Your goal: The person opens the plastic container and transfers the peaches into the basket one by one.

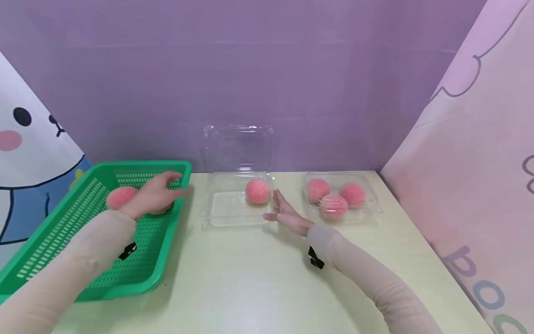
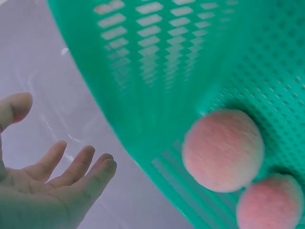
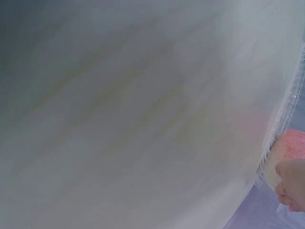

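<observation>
At four o'clock in your head view, printed letters (image 1: pixel 489 294) run down the pink panel (image 1: pixel 459 185), one reading "o", the lowest cut off. A pale blur fills most of the right wrist view. Your left hand (image 1: pixel 154 194) is spread over the green basket (image 1: pixel 167 250), gripping nothing; one peach (image 1: pixel 120 197) lies at its nine o'clock, another (image 1: pixel 162 211) mostly hidden beneath. Your right hand (image 1: pixel 289 216), fingers extended, has a lone peach (image 1: pixel 257 191) at ten o'clock in the open transparent box (image 1: pixel 225 204); you cannot tell whether they touch.
</observation>
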The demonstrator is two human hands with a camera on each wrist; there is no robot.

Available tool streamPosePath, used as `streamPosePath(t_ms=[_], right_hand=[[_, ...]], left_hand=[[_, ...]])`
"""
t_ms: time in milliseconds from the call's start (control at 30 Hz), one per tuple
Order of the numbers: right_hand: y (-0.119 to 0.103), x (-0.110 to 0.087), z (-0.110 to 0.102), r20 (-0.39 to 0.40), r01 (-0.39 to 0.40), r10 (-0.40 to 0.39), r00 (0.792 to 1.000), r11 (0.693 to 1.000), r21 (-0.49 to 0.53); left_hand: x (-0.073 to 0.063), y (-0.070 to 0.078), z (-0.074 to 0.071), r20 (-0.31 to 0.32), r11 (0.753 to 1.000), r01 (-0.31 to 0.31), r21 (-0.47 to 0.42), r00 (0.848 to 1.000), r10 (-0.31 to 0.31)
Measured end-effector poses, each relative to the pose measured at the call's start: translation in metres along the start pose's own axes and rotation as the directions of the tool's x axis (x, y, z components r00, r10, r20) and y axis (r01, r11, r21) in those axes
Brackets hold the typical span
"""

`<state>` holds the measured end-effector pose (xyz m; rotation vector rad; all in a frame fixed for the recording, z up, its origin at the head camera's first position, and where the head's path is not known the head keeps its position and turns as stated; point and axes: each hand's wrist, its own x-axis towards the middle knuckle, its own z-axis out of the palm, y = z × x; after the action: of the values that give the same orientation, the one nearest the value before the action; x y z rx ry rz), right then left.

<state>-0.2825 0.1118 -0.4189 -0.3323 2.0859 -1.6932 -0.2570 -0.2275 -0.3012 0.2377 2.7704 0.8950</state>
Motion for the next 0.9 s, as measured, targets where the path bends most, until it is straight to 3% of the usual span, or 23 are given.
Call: streamPosePath(t_ms=[200, 333, 633, 900], right_hand=[[0.003, 0.001, 0.001, -0.010, 0.011, -0.011, 1.000, 1.000, 0.010], [0.002, 0.001, 0.001, -0.017, 0.004, -0.004, 1.000, 1.000, -0.001], [0.003, 0.002, 0.000, -0.026, 0.011, -0.010, 1.000, 1.000, 0.012], [0.004, 0.002, 0.000, -0.026, 0.008, -0.008, 1.000, 1.000, 0.016]], left_hand=[[-0.007, 0.026, 0.007, 0.003, 0.999, -0.033, 0.001, 0.999, 0.033], [-0.003, 0.041, 0.013, 0.016, 0.996, -0.050, -0.079, 0.999, 0.051], [0.021, 0.068, 0.033, 0.007, 0.983, -0.086, -0.159, 0.996, 0.089], [0.050, 0.077, 0.054, 0.036, 0.966, -0.016, -0.258, 0.999, 0.026]])
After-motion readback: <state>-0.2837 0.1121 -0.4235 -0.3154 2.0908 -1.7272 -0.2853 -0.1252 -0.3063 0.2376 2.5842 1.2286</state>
